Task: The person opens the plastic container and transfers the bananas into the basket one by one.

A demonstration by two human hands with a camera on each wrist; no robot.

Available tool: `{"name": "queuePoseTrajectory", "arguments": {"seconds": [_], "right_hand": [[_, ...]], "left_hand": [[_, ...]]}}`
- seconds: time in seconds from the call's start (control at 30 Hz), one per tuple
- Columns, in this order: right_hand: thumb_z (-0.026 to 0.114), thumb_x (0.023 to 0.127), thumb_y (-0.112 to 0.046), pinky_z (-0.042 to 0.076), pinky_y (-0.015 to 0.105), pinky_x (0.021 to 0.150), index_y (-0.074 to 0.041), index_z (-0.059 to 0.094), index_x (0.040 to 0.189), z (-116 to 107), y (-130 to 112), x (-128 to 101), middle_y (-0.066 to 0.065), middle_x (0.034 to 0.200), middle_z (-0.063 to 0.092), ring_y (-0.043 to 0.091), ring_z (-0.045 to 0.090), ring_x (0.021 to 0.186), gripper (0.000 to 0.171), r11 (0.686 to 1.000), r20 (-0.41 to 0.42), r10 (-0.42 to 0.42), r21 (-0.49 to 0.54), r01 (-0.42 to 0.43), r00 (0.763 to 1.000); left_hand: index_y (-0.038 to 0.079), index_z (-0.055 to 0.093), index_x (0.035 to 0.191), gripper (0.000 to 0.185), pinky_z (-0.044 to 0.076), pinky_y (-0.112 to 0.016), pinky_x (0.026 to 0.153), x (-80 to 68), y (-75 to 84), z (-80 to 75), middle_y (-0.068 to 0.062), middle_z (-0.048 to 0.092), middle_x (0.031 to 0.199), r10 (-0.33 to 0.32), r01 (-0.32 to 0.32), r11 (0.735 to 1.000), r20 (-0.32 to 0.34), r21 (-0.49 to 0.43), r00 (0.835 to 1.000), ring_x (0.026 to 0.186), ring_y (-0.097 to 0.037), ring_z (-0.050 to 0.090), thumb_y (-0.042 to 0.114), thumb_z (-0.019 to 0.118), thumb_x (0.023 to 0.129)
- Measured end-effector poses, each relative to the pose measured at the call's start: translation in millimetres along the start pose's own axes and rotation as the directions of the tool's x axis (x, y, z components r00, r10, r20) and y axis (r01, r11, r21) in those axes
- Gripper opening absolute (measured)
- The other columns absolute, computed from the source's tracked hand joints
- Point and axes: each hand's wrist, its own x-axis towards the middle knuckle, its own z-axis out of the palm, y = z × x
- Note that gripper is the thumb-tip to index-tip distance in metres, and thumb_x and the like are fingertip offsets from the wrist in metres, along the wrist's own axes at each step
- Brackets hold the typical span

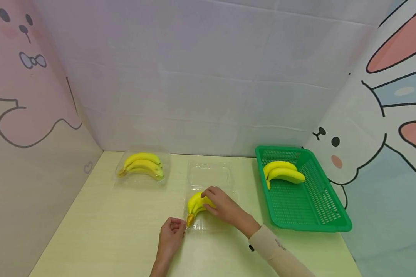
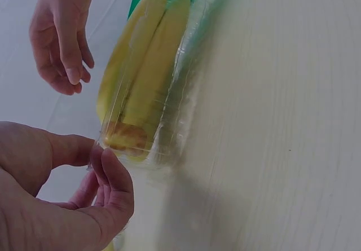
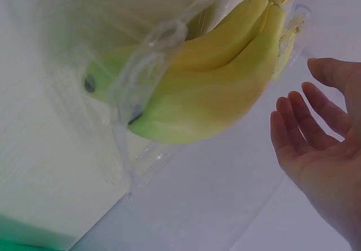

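From where I stand, the banana bunch [image 1: 195,202] lies in the near half of the open clear container [image 1: 213,224], its lid half extending toward the rear wall [image 1: 208,130]. The left hand [image 1: 171,235] pinches the container's near left edge, beside the stem end. The right hand [image 1: 224,206] is released, fingers loosely bent, positioned over the bunch. A second container [image 1: 167,169] with bananas sits rear left; the green basket [image 1: 292,211], at right, holds more bananas [image 1: 286,175].
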Motion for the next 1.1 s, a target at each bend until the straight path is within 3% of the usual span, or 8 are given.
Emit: {"name": "queuePoseTrajectory", "arguments": {"seconds": [0.27, 0.6, 1.1], "right_hand": [[0.079, 0.092, -0.011, 0.053, 0.032, 0.093, -0.005, 0.067, 0.116, 5, -8, -1, 0.005, 0.112, 0.064, 0.021, 0.058, 0.102, 0.028, 0.997, 0.026, -0.072, -0.011, 0.072, 0.997], [0.077, 0.094, -0.014, 0.049, 0.031, 0.101, -0.008, 0.067, 0.116, 15, -15, 0, 0.003, 0.114, 0.065, 0.02, 0.06, 0.11, 0.025, 0.988, 0.083, -0.141, -0.048, 0.145, 0.986], [0.077, 0.094, -0.02, 0.047, 0.029, 0.1, -0.011, 0.069, 0.115, 30, -17, -3, 0.0, 0.113, 0.065, 0.019, 0.057, 0.11, 0.024, 0.966, 0.086, -0.206, -0.141, 0.216, 0.975]], "left_hand": [[-0.007, 0.061, 0.103, 0.016, 0.055, -0.021, 0.061, 0.2, -0.1, 0.3, -0.009, 0.068, 0.084, -0.004, 0.004, 1.0, 0.008, -0.005, 1.0, 0.073, -0.018, 0.064, 0.005, 0.07, 0.096], [-0.007, 0.061, 0.104, 0.016, 0.054, -0.022, 0.06, 0.5, 0.1, 1.2, -0.01, 0.067, 0.084, -0.017, 0.017, 1.0, 0.006, 0.008, 1.0, 0.073, -0.018, 0.063, 0.005, 0.069, 0.097], [-0.007, 0.061, 0.105, 0.017, 0.054, -0.022, 0.062, 1.2, -0.7, 0.0, -0.01, 0.068, 0.087, -0.004, 0.004, 1.0, 0.024, 0.007, 1.0, 0.075, -0.019, 0.064, 0.006, 0.068, 0.098]]}}
